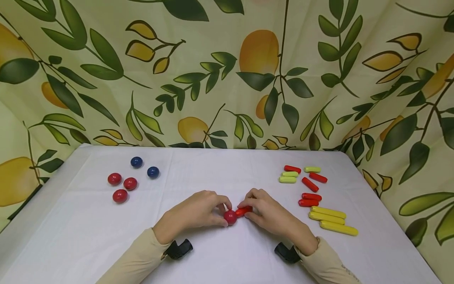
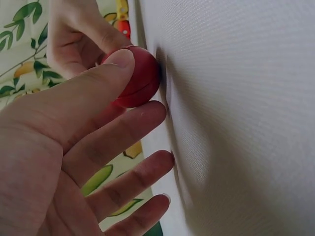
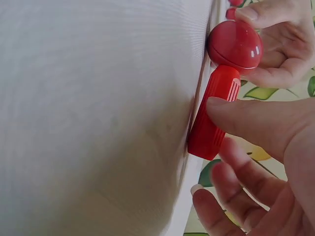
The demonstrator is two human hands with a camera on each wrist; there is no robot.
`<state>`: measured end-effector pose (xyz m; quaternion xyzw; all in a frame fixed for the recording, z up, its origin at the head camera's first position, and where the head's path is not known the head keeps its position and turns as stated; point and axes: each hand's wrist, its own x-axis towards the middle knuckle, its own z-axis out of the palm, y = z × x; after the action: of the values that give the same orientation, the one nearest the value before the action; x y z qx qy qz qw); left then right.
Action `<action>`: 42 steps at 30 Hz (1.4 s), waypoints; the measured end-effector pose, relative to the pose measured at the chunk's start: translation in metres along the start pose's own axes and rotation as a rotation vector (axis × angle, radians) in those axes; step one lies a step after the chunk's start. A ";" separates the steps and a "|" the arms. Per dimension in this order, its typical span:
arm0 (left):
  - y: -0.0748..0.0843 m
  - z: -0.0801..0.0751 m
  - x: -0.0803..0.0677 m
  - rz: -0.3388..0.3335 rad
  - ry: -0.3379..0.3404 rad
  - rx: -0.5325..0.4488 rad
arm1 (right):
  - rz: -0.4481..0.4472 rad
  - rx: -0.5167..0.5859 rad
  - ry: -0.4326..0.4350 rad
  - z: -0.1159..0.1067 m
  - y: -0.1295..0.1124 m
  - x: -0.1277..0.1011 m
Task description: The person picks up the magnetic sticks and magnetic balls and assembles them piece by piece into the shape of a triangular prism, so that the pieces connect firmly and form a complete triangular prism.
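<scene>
My left hand [image 1: 200, 211] pinches a glossy red ball [image 1: 230, 217] between thumb and fingers, low over the white cloth near the middle of the table. Just right of it, my right hand [image 1: 271, 215] pinches a short red plastic stick [image 1: 242, 212]. In the right wrist view, one end of the stick [image 3: 216, 113] meets the ball [image 3: 235, 46]. A thin seam runs round the ball [image 2: 142, 81] in the left wrist view, where the stick is mostly hidden behind ball and hands.
Three red balls [image 1: 120, 196] and two blue balls [image 1: 153, 172] lie at the left. At the right are several short red sticks [image 1: 310, 184], three short light-green sticks [image 1: 287, 180] and three longer yellow sticks [image 1: 338, 228]. A patterned curtain [image 1: 220, 79] hangs behind the table.
</scene>
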<state>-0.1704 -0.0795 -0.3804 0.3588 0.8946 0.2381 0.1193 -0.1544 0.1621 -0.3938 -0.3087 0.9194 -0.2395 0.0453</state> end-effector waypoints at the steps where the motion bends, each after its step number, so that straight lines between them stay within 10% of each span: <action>1: 0.000 0.000 0.000 -0.001 -0.003 -0.003 | 0.001 0.003 0.008 0.000 0.000 0.000; 26: -0.005 -0.006 -0.003 0.024 0.038 0.040 | 0.070 0.121 -0.078 0.003 0.000 0.000; 42: -0.020 -0.027 -0.009 -0.124 0.121 -0.069 | 0.068 0.178 -0.098 0.002 0.001 0.000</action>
<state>-0.1861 -0.1078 -0.3671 0.2834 0.9120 0.2821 0.0919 -0.1545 0.1615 -0.3960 -0.2835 0.9011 -0.3032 0.1253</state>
